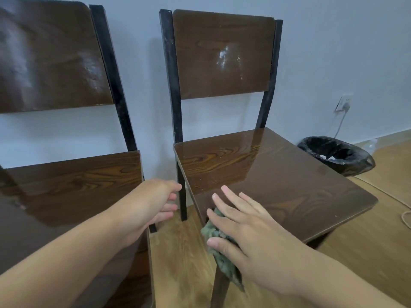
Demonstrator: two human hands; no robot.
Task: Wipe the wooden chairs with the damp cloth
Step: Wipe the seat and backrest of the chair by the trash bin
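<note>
Two dark wooden chairs with black metal frames stand side by side against the wall. The right chair (278, 174) has a glossy seat and whitish smears on its backrest (224, 56). My right hand (242, 227) lies flat on the near left corner of that seat, pressing a grey-green damp cloth (219, 247) that hangs over the seat's edge. My left hand (155, 201) hovers in the gap between the chairs, fingers loosely curled, holding nothing. The left chair (66, 185) also shows pale streaks on its backrest.
A bin lined with a black bag (335, 154) stands on the wooden floor right of the right chair. A wall socket (344, 102) with a white cable sits above it, and a cord (402, 210) trails across the floor at the right edge.
</note>
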